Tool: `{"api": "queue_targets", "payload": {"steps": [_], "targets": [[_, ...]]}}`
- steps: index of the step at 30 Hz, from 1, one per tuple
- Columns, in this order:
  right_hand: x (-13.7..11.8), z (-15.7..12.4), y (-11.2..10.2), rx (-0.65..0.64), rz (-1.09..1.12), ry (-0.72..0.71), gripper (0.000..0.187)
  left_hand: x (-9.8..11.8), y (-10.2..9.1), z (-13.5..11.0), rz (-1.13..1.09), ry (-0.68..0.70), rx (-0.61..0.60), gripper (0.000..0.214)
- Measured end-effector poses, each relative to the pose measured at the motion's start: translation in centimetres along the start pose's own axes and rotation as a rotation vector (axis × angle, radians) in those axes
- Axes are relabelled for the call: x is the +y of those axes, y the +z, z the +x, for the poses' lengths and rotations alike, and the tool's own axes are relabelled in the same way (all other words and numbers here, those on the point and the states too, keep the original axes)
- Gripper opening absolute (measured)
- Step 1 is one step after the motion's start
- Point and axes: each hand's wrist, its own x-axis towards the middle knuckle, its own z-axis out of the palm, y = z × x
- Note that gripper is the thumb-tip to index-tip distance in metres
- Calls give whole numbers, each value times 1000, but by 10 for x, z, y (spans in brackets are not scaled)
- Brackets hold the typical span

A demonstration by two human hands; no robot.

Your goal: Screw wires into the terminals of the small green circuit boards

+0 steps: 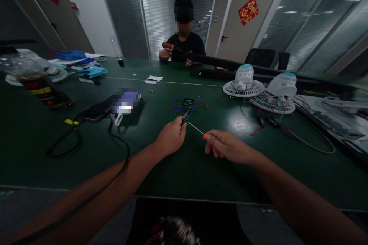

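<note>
Pinched in my left hand [171, 137] is a small circuit board [184, 118], held just above the green table. Red and blue wires [198, 103] lie beyond it, around another dark part [188, 101]. My right hand [225, 145] is closed around the orange handle of a screwdriver [196, 128]. Its thin metal shaft points left, and the tip is at the board's near edge; whether it touches a screw is too small to tell.
Two white fan heads [244, 80] stand at the right, beside wired boards [273, 121]. A phone [126, 101] with a black cable and a dark-labelled bottle [46, 88] are on the left. Paper scraps [154, 78] lie farther back. Across the table [161, 176], a person [184, 42] holds a red tool.
</note>
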Motion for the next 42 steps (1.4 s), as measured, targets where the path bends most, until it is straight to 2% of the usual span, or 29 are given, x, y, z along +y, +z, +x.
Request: {"api": "queue_targets", "payload": {"steps": [17,23,28,42], "targets": [[0,3,6,74,15,20,19,-1,1,1,-14,-7,20,27],[0,3,6,184,-77,-8,32,1,0,0,6,-17,2,26],[-6,-1,4,148,-53,4,40,0,0,-1,-6,2,6,27],[1,2,6,121,-139,-47,39,0,1,1,-17,-8,35,25]]}}
